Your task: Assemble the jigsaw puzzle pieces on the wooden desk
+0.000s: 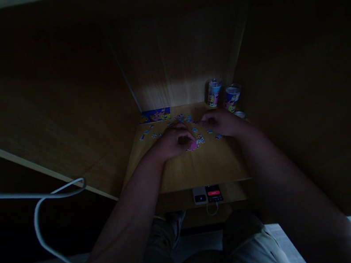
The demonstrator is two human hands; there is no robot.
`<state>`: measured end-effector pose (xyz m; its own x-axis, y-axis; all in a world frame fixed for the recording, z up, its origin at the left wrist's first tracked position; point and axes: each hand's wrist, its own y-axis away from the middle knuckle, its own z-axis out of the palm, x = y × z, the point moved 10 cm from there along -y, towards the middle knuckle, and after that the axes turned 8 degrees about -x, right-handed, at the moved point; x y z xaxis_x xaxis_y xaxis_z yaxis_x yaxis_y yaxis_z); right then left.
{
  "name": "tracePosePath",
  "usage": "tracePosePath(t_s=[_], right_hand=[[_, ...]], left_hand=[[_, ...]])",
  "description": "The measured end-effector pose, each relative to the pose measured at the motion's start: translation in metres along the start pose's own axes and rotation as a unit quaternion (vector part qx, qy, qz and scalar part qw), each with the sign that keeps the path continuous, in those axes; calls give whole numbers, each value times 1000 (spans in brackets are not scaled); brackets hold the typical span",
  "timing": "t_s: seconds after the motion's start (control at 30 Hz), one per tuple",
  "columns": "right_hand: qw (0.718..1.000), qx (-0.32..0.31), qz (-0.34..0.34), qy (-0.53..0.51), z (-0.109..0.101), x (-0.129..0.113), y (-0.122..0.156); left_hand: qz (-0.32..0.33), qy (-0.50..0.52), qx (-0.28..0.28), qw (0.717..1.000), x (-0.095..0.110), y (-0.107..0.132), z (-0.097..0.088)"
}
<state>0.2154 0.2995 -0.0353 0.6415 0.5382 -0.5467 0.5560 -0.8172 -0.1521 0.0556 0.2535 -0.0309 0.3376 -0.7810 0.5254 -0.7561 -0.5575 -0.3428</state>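
Note:
Small jigsaw puzzle pieces (154, 136) lie scattered over a wooden shelf (182, 173). My left hand (175, 141) rests among them with its fingers curled; whatever it may hold is hidden. Just beside its thumb is a small joined patch of puzzle (199, 139), partly pink and white. Over the right part of the pieces is my right hand (219, 122), thumb and fingers drawn together in a pinch. A small dark shape shows at its fingertips, too dim to identify. Several loose pieces lie between and around both hands.
A blue cartoon picture card (159, 115) lies at the back left. Two cartoon-printed cans (214, 92) (232, 97) stand at the back right, near a round lid (240, 114). Wooden walls close in both sides. Below sit a phone (213, 193), a grey device (200, 195) and a white cable (41, 216).

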Motion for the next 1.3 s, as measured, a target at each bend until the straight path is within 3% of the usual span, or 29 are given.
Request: tracePosePath(t_s=[0.13,0.23,0.4,0.57,0.73,0.9,1.13,1.3], right_hand=[[991,77,72,87,-21,16,4],[977,127,126,117,-33,28,9],[960,194,172,105,-46,42,18],[951,229,195,69,-51,45,26],[941,273,191,61,-60,37,33],[922,345,174,33,-73,33,44],[846,522,85,-61,-93,36,71],[807,575,61,-118,-96,42,80]], left_hand=[[-48,-14,77,996,-14,4,-19],[-107,-26,165,980,-30,14,-42],[-232,-29,332,914,-63,49,-81],[-328,-3,431,841,-94,86,-103],[-364,30,479,798,-113,106,-109],[-364,45,500,785,-111,109,-112],[-356,49,512,780,-103,110,-114],[-350,47,520,778,-103,111,-115]])
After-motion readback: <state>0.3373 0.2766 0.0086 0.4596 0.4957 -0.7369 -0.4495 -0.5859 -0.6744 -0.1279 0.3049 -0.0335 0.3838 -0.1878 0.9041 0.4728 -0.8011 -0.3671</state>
